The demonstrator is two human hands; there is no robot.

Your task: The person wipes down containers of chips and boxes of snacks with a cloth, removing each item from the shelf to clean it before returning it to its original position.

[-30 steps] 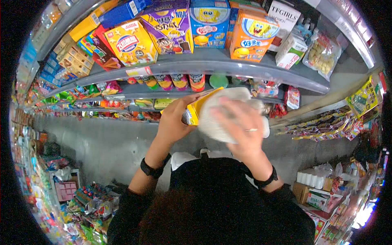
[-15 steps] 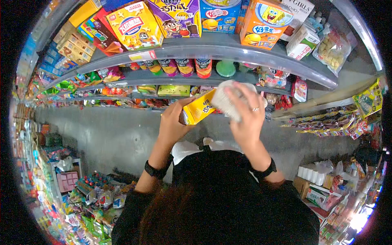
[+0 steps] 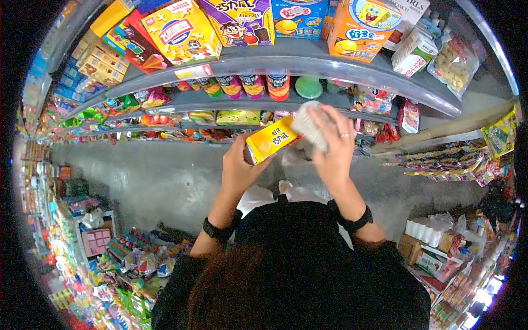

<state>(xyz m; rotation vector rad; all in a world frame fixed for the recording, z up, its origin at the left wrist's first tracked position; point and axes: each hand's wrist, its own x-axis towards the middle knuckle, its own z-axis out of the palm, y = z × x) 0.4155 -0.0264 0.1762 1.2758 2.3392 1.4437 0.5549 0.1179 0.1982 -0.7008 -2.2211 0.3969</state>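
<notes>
My left hand [image 3: 242, 165] grips a yellow snack box [image 3: 270, 141] with dark printed characters, holding it tilted in front of the lower shelves. At the box's right end, my right hand [image 3: 333, 144] has its fingers closed on a pale, folded cloth [image 3: 311, 127]. The cloth covers that end of the box and looks pressed against it. A black band sits on each wrist.
Snack boxes, among them a yellow one [image 3: 181, 33] and an orange one [image 3: 363, 27], line the upper shelf [image 3: 264, 61]. Canisters [image 3: 278, 87] and a green lid [image 3: 308, 87] stand on the shelf below. Bagged goods [image 3: 132, 264] and white rolls [image 3: 423, 234] lie behind me.
The cloth has shifted slightly right along the box, and more of the yellow face shows. My left hand and the box have moved a little to the right in view.
</notes>
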